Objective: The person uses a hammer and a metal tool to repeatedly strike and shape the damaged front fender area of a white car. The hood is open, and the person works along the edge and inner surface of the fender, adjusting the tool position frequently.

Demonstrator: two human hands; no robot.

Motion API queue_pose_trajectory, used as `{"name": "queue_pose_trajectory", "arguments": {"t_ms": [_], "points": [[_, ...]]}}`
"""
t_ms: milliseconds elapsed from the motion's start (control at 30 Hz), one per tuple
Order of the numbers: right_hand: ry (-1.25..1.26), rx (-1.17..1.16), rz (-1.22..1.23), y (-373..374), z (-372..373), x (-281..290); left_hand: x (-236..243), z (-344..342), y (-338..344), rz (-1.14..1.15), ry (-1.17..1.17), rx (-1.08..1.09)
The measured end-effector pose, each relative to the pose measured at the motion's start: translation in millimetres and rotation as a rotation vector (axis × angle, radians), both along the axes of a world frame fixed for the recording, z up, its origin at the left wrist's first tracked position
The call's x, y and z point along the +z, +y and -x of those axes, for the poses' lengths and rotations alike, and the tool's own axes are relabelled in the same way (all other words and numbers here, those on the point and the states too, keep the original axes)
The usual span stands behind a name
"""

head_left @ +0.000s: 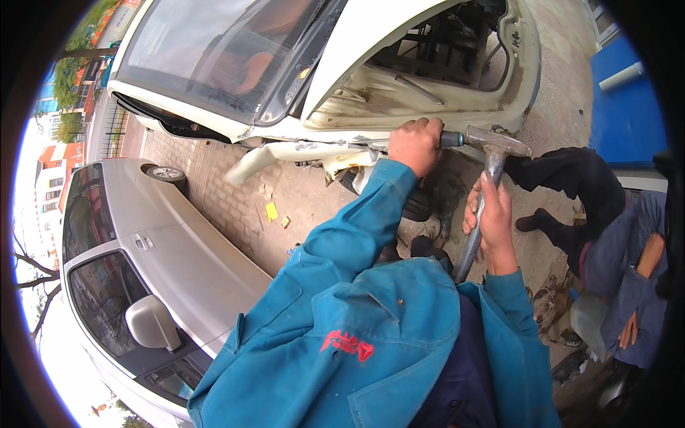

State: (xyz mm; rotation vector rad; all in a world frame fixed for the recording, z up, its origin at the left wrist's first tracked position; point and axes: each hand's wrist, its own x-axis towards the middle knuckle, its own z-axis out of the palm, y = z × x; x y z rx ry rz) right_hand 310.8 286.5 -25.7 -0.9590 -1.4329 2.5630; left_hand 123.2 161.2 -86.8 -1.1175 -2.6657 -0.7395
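Note:
My left hand [416, 146] is closed round a tool with a black handle and a teal band [450, 139]. Most of this tool is hidden by the fingers, so its kind is unclear. It points along the damaged edge of a cream vehicle body [335, 137]. In my right hand [492, 217] is a hammer [472, 246] with a metal shaft, gripped partway up, the thumb side near its head. The worn hammer head [496, 141] lies right at the handle end of the left hand's tool, seemingly touching it.
A loose cream strip [250, 165] hangs off the vehicle's edge. At the left stands a silver car [164, 235]. On the right sits another person [606, 235] with legs stretched toward me, below a blue panel [621, 107]. Yellow scraps [271, 211] lie on the paving.

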Motion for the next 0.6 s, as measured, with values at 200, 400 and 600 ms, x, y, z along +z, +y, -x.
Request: {"name": "queue_pose_trajectory", "arguments": {"t_ms": [200, 400, 600], "points": [[0.127, -0.426, -0.138, 42.0, -14.3, 24.3, 1.4, 2.7, 0.0, -0.017, 0.0, 0.04], [-0.034, 0.077, -0.058, 1.5, 5.4, 4.4, -0.2, 2.4, 0.5, -0.022, -0.005, 0.043], [0.183, -0.402, -0.11, 59.5, -17.7, 29.1, -2.0, 3.1, 1.4, -0.007, 0.005, 0.032]]}}
